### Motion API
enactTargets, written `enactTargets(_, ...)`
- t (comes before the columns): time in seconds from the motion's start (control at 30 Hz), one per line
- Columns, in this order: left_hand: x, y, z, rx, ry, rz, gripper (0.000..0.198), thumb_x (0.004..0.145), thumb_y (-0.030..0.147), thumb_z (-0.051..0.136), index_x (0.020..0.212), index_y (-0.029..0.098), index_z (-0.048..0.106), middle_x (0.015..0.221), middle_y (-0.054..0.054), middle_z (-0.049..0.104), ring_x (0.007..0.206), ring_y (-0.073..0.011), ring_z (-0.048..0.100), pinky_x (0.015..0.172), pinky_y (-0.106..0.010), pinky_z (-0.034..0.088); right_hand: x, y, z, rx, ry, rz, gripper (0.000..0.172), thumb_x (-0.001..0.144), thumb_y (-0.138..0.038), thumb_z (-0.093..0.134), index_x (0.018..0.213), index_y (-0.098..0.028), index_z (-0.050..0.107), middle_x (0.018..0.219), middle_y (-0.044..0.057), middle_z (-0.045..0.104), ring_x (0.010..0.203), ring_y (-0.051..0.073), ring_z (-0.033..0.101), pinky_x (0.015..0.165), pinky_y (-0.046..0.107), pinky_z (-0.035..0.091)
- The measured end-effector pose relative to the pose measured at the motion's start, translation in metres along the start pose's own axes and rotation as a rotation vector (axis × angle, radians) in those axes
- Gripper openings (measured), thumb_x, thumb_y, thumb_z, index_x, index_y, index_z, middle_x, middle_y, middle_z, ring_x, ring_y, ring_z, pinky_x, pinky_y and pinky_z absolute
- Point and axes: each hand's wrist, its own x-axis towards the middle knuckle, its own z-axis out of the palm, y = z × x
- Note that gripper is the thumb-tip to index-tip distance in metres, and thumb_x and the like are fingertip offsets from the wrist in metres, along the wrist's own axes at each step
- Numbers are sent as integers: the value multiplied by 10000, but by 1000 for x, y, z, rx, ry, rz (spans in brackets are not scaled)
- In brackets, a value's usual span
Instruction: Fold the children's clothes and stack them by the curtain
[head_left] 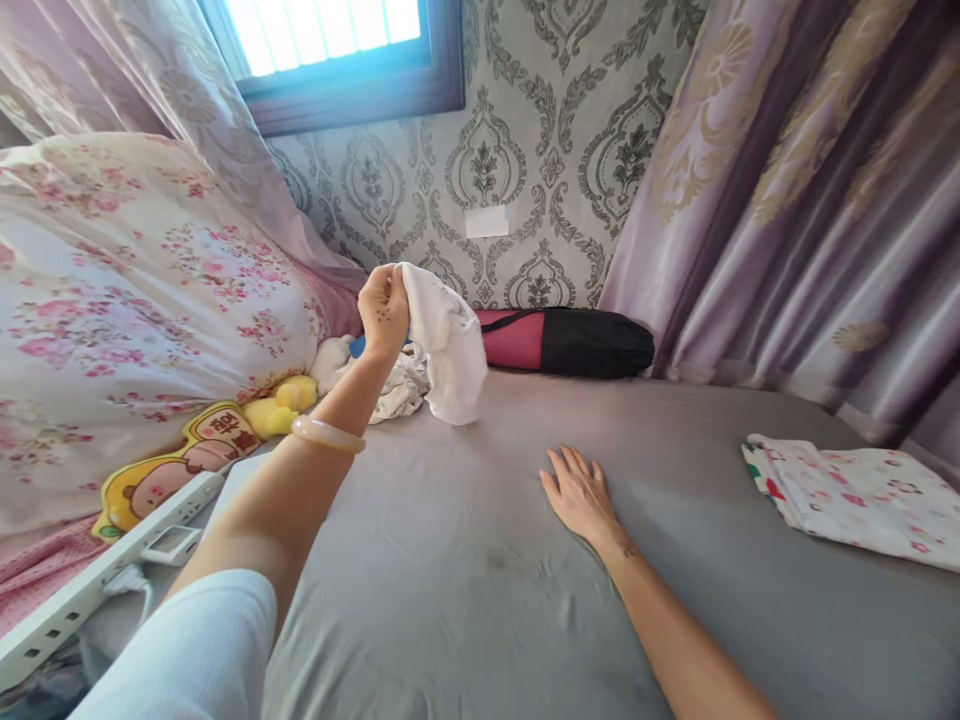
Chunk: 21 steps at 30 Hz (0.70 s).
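Fingers of the left hand pinch a white cloth. Nearer, the right hand lies loosely spread on gray bedding.

Purple curtains hang beside grey patterned wallpaper.

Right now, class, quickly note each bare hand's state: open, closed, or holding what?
Left hand: closed, holding a limp, white fabric cloth.
Right hand: open, palm down, holding nothing.

The head view faces forward and down, close over the bed, toward a patterned wall.
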Motion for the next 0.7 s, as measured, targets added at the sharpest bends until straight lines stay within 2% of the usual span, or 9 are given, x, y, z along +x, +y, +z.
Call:
enactTargets(0.1,-20,23,10,-60,-53,-103,194,872,366,558,850,177,593,536,63,460,479,-81,487,494,-177,382,-1,4,1,118,89,-2,497,946,-352,341,1403,-185,444,1454,129,470,1355,248,410,1131,495,253)
enactTargets(0.2,-42,40,18,-133,-170,-222,140,844,330,572,868,193,562,519,75,467,404,-81,482,443,-182,378,-2,4,-4,306,171,0,488,923,-355,389,1382,-198,445,1412,118,509,1315,226,460,1100,427,343)
enactTargets(0.37,-76,60,25,-206,-319,-349,117,840,320,557,866,213,518,514,76,486,361,-104,517,410,-203,397,-9,-14,-31,647,289,-31,376,920,-444,438,1212,-218,508,1218,110,604,1148,216,572,975,384,464)
enactTargets(0.47,-93,72,28,-247,-355,-434,110,843,306,551,872,216,494,528,73,496,375,-114,541,419,-216,421,-18,-38,-48,720,228,-19,354,867,-490,526,1090,-216,506,1068,81,622,970,203,619,857,358,505)
enactTargets(0.57,-109,86,31,-304,-409,-490,108,841,293,555,864,214,486,548,70,512,374,-108,542,410,-208,413,-26,-61,-56,701,172,83,479,761,-544,643,1055,-211,464,1062,79,603,910,209,608,794,359,506)
enactTargets(0.7,-124,102,35,-291,-525,-408,115,839,314,567,846,200,548,537,71,506,363,-90,507,398,-192,372,-30,-79,-53,736,185,180,548,704,-474,703,1092,-187,442,1080,91,612,919,205,606,797,333,491)
